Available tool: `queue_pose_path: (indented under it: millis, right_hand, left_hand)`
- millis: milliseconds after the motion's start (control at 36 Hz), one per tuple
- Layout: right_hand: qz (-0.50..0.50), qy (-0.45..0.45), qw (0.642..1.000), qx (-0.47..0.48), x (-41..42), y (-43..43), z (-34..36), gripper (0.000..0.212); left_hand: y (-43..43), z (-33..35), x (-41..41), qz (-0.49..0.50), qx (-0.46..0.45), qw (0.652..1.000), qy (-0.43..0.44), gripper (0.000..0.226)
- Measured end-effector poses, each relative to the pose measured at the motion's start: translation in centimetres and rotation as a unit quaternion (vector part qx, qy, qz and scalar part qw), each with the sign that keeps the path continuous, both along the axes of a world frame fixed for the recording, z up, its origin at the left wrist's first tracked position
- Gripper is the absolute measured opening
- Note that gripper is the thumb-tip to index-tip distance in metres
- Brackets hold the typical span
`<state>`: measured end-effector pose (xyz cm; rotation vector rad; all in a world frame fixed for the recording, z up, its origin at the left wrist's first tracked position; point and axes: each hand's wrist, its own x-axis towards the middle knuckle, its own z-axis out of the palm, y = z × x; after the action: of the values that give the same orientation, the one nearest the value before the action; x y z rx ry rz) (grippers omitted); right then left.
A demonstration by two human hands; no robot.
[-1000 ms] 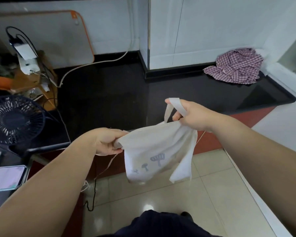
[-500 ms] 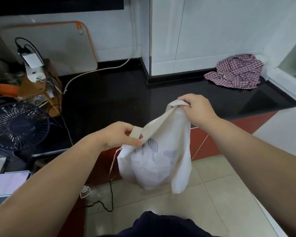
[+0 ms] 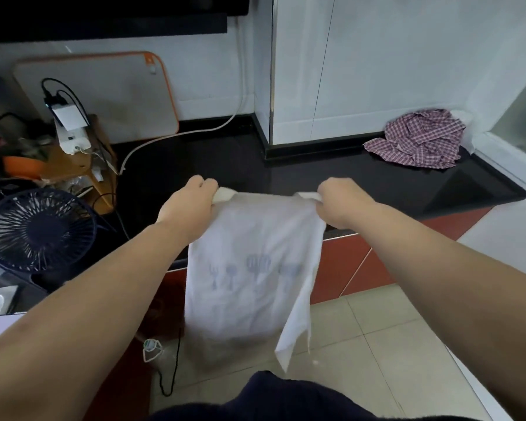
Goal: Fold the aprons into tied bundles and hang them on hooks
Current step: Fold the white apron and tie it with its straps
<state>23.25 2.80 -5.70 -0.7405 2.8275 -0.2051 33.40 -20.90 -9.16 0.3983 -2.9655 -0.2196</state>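
Two pieces of cloth are in play, and neither is a bundle yet. The white apron [image 3: 249,268] is up in the air, stretched flat between both hands just in front of the countertop's [image 3: 286,171] front edge. It hangs down over the floor tiles, and its lower hem is too blurred to read. The left hand [image 3: 192,202] has its fingers curled tight round one top corner. The right hand [image 3: 337,205] is closed the same way round the other, with a bit of strap poking out of each fist. A loose strip [image 3: 295,323] dangles down the apron's right side.

I would say this is only the opening step: the apron is spread out square so that a first fold can be made. No fold, roll or knot shows in it.

The checked cloth [image 3: 419,138], probably the next apron, lies crumpled at the far right corner of the countertop, well apart from the hands and untouched. No hooks are in sight from here, so folding, tying and hanging are all left to do for both pieces.
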Motion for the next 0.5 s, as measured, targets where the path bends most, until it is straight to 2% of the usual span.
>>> queue_pose_path:
  millis: [56, 83, 139, 167, 194, 250, 306, 361, 417, 500]
  right_hand:
    - [-0.027, 0.058, 0.997, -0.034, -0.1, -0.8, 0.1, 0.027]
    - [-0.039, 0.059, 0.997, -0.041, -0.2, -1.1, 0.2, 0.027]
    - [-0.049, 0.012, 0.997, -0.055, -0.2, -1.9, 0.5, 0.023]
    - [-0.059, -0.017, 0.994, -0.087, -0.2, -2.2, 0.7, 0.02]
    - [-0.075, -0.044, 0.986, -0.146, -0.2, -2.6, 0.9, 0.016]
    - [-0.124, -0.091, 0.94, -0.305, -0.4, -3.3, 1.5, 0.019]
    - [-0.162, -0.163, 0.869, -0.437, -0.6, -4.4, 2.6, 0.026]
    - [-0.177, -0.25, 0.801, -0.514, -0.3, -5.5, 3.6, 0.03]
    - [-0.185, -0.28, 0.764, -0.551, 0.0, -6.3, 4.6, 0.032]
    - [-0.157, -0.281, 0.722, -0.613, 0.0, -7.3, 5.6, 0.034]
  left_hand:
    - [-0.1, 0.3, -0.1, 0.022, 0.002, 1.0, 0.01, 0.012]
    - [-0.2, 0.6, -0.1, 0.021, 0.001, 1.0, -0.02, 0.01]
    - [-0.6, 1.2, -0.2, 0.009, 0.0, 0.993, -0.117, 0.007]
    - [-0.7, 1.5, -0.2, 0.009, 0.014, 0.991, -0.136, 0.008]
    - [-1.0, 2.1, -0.2, 0.016, 0.036, 0.993, -0.109, 0.011]
    - [-1.4, 3.2, -0.2, 0.047, 0.112, 0.992, 0.038, 0.02]
    - [-1.4, 4.5, -0.2, 0.076, 0.222, 0.96, 0.155, 0.024]
    - [-1.0, 5.3, -0.3, 0.112, 0.383, 0.901, 0.173, 0.025]
    - [-0.7, 5.7, -0.5, 0.136, 0.495, 0.842, 0.168, 0.024]
    - [-1.2, 6.9, -0.8, 0.123, 0.571, 0.785, 0.207, 0.024]
